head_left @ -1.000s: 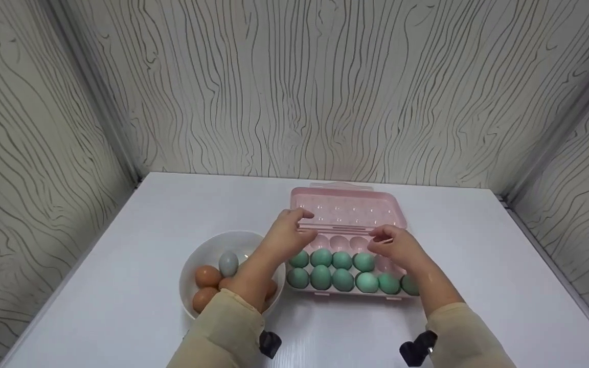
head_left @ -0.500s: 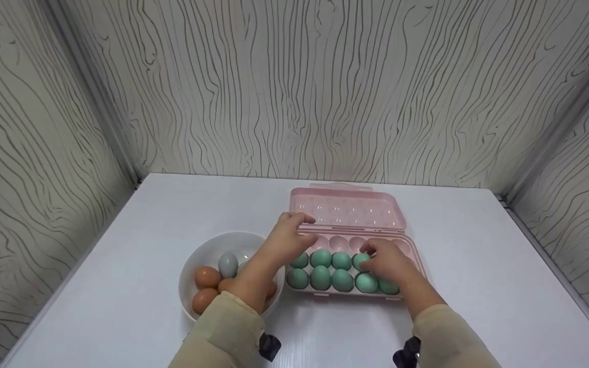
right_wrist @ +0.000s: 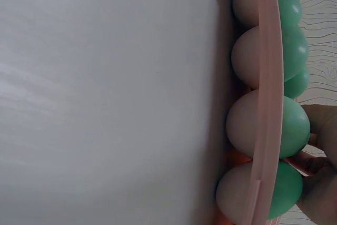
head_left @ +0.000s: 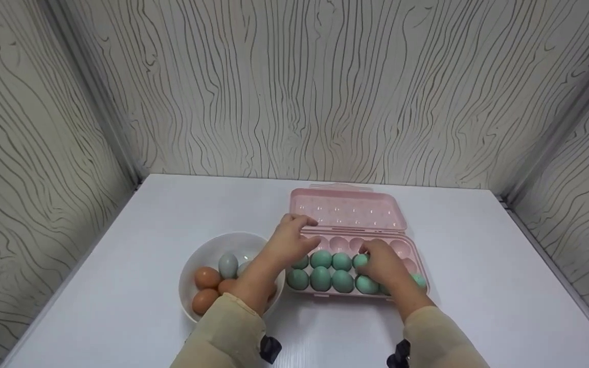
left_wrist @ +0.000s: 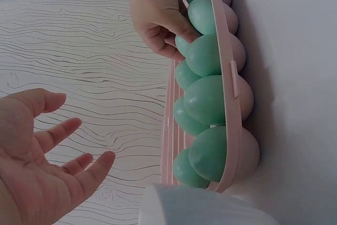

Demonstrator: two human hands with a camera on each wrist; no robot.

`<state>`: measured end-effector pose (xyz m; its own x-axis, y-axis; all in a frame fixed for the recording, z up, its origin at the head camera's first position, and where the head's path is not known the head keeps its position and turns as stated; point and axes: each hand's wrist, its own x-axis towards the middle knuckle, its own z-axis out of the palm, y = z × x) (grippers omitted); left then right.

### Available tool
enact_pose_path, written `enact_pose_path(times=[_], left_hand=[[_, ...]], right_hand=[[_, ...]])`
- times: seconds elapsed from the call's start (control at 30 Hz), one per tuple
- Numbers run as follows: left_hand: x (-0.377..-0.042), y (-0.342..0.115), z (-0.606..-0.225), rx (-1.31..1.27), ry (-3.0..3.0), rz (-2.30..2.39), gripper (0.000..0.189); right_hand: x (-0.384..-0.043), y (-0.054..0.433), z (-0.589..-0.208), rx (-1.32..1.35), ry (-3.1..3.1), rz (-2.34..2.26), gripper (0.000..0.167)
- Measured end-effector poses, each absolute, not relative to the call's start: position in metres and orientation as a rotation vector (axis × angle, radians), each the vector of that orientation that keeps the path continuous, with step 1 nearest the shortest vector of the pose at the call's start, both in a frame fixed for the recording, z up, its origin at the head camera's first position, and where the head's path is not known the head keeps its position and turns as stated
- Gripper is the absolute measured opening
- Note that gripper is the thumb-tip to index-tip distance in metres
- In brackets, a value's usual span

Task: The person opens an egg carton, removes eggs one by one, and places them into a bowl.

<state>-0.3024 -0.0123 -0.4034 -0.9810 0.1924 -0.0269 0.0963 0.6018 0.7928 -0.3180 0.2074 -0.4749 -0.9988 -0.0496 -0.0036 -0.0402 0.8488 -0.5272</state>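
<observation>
A pink egg carton [head_left: 418, 253] lies with its lid [head_left: 348, 208] folded back, and green eggs [head_left: 321, 279] fill much of its front and middle rows. With thumb and fingers, my right hand [head_left: 385, 263] pinches a green egg [head_left: 360, 260] in the middle row; the left wrist view shows this grip beside the front-row eggs. Part of that egg is covered by the fingers. My left hand [head_left: 287, 241] hovers over the carton's left end, fingers spread and holding nothing, as the left wrist view [left_wrist: 47, 162] confirms.
To the left stands a white bowl [head_left: 188, 260] with several brown eggs [head_left: 206, 277] and a pale blue-grey egg [head_left: 228, 266]; my left forearm passes over its right side. The white table [head_left: 478, 266] meets wood-grain panels [head_left: 294, 92] at the back and sides.
My right hand has moved left and slightly down from the carton's right part to the green egg in the middle row, which it now pinches. The left hand has barely moved.
</observation>
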Motion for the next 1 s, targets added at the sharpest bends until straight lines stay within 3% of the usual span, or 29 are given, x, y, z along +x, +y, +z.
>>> enact_pose_path(times=[0.4, 0.63, 1.0], left_hand=[[-0.300, -0.016, -0.403, 0.213, 2.692, 1.344, 0.036], [-0.300, -0.020, -0.400, 0.252, 2.696, 1.340, 0.037], [-0.303, -0.023, -0.397, 0.292, 2.702, 1.326, 0.044]], right_hand=[[-0.317, 0.213, -0.472, -0.060, 2.949, -1.021, 0.024], [-0.315, 0.217, -0.456, -0.022, 2.877, -1.082, 0.033], [-0.315, 0.219, -0.427, -0.057, 2.814, -1.237, 0.031]])
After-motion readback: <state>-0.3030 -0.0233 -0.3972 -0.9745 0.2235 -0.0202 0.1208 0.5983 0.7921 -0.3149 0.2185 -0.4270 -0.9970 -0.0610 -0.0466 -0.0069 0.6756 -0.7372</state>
